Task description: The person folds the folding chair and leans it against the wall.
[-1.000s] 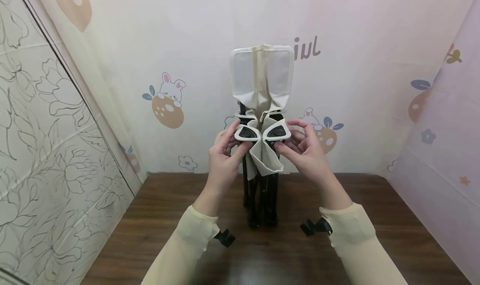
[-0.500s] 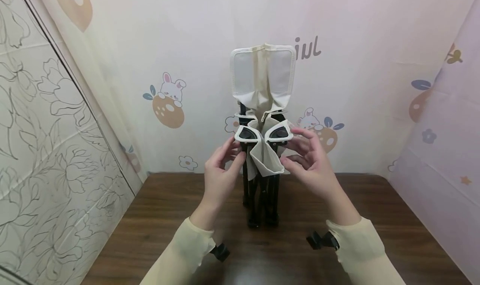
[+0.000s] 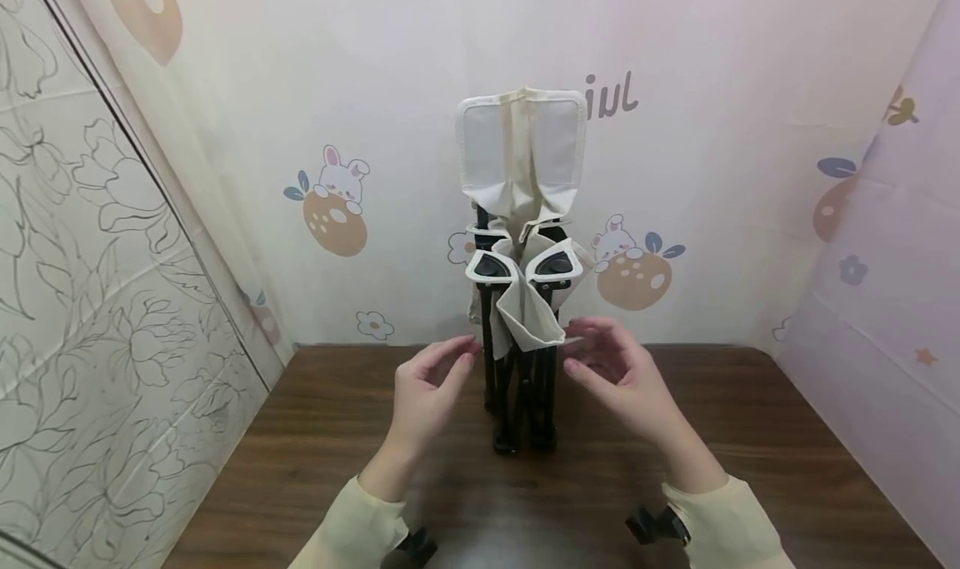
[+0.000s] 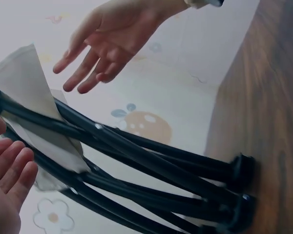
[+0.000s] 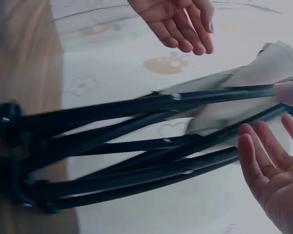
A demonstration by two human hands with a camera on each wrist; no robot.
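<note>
A folded folding chair [image 3: 521,152] stands upright on the wooden table, its cream fabric bunched between black legs [image 3: 525,386]. White-edged fabric corners with black inserts face me at mid-height. Below them, my left hand [image 3: 423,394] hovers at the left side of the legs, fingers loosely bent and holding nothing. Across from it, my right hand [image 3: 622,377] is held beside the fabric's lower fold, also with nothing in its grasp. The left wrist view shows crossed black tubes [image 4: 156,161] running between the two hands. Whether any fingertip touches the chair, I cannot tell.
The dark wooden table [image 3: 315,469] lies under the chair. A patterned cloth wall [image 3: 712,136] rises close behind it, with a floral panel [image 3: 90,302] on the left and another cloth [image 3: 885,344] on the right.
Both hands have let go of the white-edged fabric corners and moved down and outward beside the legs. The chair stays standing in the same place.
</note>
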